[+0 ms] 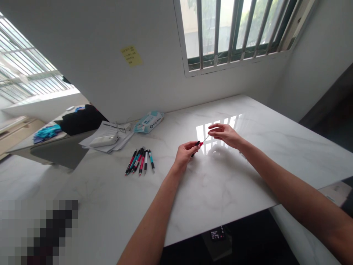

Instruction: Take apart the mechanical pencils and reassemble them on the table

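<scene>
My left hand is closed around a red and black pen barrel, held just above the white marble table. My right hand pinches the end of a thin refill that sticks out of the barrel's tip. Both hands hover over the middle of the table. To the left lies a bunch of several red, teal and black pens, side by side on the tabletop.
A pack of wet wipes and a white device on a stack of papers lie at the table's back left by the wall. A yellow sticky note is on the wall. The table's front edge runs near my forearms.
</scene>
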Tool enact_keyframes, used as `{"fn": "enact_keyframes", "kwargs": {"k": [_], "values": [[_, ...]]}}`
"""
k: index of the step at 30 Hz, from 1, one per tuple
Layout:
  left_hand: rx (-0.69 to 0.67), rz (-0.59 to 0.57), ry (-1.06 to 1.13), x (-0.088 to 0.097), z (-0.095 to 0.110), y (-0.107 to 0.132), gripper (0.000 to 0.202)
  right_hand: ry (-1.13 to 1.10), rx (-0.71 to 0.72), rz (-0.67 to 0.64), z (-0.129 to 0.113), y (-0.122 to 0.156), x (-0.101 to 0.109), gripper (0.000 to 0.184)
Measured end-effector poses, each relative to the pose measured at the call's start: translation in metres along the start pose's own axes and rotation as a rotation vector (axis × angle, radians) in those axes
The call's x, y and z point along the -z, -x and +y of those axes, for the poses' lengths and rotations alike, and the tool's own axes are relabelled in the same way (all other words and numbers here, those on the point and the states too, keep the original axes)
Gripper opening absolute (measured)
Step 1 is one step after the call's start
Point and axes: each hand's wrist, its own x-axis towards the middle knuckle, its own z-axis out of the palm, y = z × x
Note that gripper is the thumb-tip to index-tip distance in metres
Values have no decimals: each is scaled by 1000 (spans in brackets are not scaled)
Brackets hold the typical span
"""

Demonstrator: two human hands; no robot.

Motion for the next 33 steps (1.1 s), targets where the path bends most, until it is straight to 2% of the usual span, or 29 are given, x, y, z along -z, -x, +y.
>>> {"fn": "enact_keyframes", "kwargs": {"k": [2,4,9,11,13,16,20,26,29,33], "values": [[0,-3,-2,0,-1,0,37,51,24,-37,0,1,-2,51],[-3,-5,-4,0,-1,0,36,158,121,-36,-2,2,-3,47],[-17,-7,-4,-2,1,2,36,665,606,110,-9,10,-11,28],[-21,-7,-1,-4,1,3,36,775,723,61,-10,15,-19,21],[-28,-11,-5,-4,1,3,38,822,773,3,-10,19,-27,12],[-35,-16,-25,-5,-1,3,40,831,786,-27,-7,21,-35,3],[-44,-24,-27,-5,-1,3,40,822,780,-37,-2,20,-38,7],[-65,-44,-58,-6,0,4,35,770,745,31,-7,25,-42,3],[-76,-14,-75,-5,-2,2,33,583,674,120,-12,24,-40,9],[-102,41,-142,1,-2,-3,29,268,470,179,-11,13,-25,23]]}}
